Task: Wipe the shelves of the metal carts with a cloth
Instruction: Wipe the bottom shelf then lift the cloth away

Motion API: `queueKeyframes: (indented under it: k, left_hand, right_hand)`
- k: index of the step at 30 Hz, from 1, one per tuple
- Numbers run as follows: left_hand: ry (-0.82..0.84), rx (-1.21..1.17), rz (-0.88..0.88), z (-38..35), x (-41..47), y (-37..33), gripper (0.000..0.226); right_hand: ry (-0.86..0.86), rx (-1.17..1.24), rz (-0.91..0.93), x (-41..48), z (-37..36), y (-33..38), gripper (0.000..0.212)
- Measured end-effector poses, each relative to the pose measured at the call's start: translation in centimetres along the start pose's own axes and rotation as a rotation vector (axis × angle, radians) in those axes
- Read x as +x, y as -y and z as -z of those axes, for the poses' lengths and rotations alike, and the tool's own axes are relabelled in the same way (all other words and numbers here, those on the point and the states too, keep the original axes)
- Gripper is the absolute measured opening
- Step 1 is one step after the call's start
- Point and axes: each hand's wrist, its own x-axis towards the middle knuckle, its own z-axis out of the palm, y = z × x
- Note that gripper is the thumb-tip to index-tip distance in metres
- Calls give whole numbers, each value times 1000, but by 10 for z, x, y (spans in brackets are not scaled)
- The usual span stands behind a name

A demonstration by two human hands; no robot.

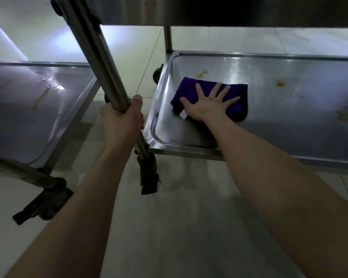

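Note:
A folded purple cloth [235, 91] lies near the left end of the right cart's lower steel shelf [289, 117]. My right hand [207, 103] presses flat on it with fingers spread. Yellowish stains [280, 83] mark the shelf beyond and to the right of the cloth. My left hand [122, 119] grips the slanting metal post [100, 57] at that cart's near left corner. A second cart's lower shelf [28, 109] lies at the left, with a yellowish streak on it.
An upper shelf [229, 9] overhangs the right cart. Castor wheels [149, 177] stand on the pale tiled floor [179, 227] between me and the carts. Another post and castor [46, 199] sit at the lower left.

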Motion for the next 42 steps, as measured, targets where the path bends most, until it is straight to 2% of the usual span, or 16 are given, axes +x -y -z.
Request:
queueKeyframes:
  k: [3, 5, 10, 13, 17, 20, 23, 26, 30, 34, 37, 42]
  left_hand:
    - [25, 9, -4, 2, 0, -1, 35]
    - [32, 11, -7, 3, -1, -3, 33]
    - [50, 21, 20, 4, -3, -7, 36]
    - [48, 15, 49, 4, -2, -9, 38]
    - [47, 7, 52, 4, -2, -8, 34]
    - [47, -4, 41, 3, -2, -5, 33]
    - [39, 7, 29, 1, -3, -4, 33]
    - [29, 9, 13, 2, -3, -3, 34]
    - [26, 18, 9, 1, -1, 1, 34]
    - [60, 30, 16, 3, -2, 2, 33]
    - [72, 33, 61, 7, -4, -2, 31]
    - [36, 44, 104, 3, -11, -10, 30]
  right_hand:
    - [-1, -17, 141, -29, -14, 55, 93]
    - [-27, -9, 203, -55, -28, 66, 83]
    - [-27, -2, 290, -96, -46, 27, 71]
    - [-41, 46, 201, -100, -41, -42, 70]
    - [-38, 47, -12, -94, -26, -155, 74]
    - [-8, 29, -101, -83, -22, -180, 88]
    - [-2, 13, -153, -64, -18, -153, 102]
    - [-3, 15, -146, -35, -12, -110, 106]
    - [11, 0, -27, -3, -5, -21, 100]
    - [13, -23, 168, -22, -16, 59, 86]
    - [33, -69, 306, -55, -30, 59, 77]
    - [182, -115, 458, -79, -21, 12, 72]
